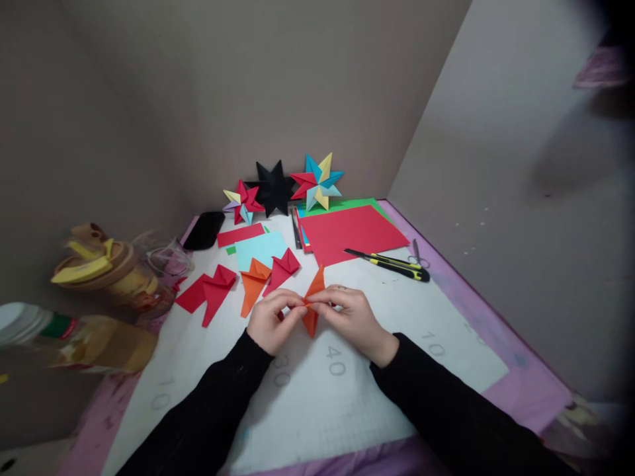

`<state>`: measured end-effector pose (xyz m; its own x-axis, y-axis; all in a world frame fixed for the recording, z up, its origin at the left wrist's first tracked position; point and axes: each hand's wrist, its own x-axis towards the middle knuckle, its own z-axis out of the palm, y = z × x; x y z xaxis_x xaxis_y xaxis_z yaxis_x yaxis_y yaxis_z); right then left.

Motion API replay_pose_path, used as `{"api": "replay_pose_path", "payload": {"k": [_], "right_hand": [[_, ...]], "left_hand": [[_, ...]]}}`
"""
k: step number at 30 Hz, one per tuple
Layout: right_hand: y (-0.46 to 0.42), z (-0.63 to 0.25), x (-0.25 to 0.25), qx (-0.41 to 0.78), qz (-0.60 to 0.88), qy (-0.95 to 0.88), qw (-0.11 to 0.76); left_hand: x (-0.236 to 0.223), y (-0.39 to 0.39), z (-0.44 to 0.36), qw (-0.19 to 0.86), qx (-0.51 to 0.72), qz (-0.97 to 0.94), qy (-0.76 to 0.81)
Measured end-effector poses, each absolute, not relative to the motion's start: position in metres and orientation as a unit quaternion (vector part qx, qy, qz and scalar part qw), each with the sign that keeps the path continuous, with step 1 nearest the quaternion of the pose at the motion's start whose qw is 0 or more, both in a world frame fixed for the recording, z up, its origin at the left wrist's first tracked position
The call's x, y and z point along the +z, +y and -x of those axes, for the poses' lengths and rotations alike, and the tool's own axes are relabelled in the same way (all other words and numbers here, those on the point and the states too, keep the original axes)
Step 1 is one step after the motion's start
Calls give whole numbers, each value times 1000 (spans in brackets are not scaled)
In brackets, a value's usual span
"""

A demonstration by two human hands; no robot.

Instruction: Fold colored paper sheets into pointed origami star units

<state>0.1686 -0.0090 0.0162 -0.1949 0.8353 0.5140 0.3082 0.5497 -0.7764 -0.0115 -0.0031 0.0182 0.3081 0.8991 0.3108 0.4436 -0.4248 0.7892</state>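
Between my two hands, over the middle of the white mat, is a folded orange paper piece (315, 284) with one point upward and one downward. My left hand (275, 320) pinches its left side with thumb and index finger. From the other side my right hand (354, 317) pinches it too, the thumbs nearly meeting at its middle, where the fingers hide the folds. Just beyond my left hand lie another folded orange piece (254, 281) and a folded red piece (284, 268). Farther left is a second folded red piece (218, 287), overlapping a flatter red paper (193, 295).
Paper stars, one black (275, 188) and one multicoloured (319, 183), lean on the wall. Red sheets (352, 231), a yellow-black utility knife (397, 266) and scissors (417, 254) lie right. Light-blue paper (260, 248), a black phone (204, 230) and a jar (99, 340) are left.
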Motion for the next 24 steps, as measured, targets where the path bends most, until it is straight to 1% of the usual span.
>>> {"api": "replay_pose_path", "payload": {"k": [7,19,24], "right_hand": [[-12,-167,16,273,413,-713,496],[-12,-162,19,285,430,-711,477],[-14,-161,21,296,429,-717,462]], "left_hand": [[12,-7,9,253,404,-755,449],[17,-8,9,271,401,-772,413],[15,-9,9,253,391,-783,413]]}}
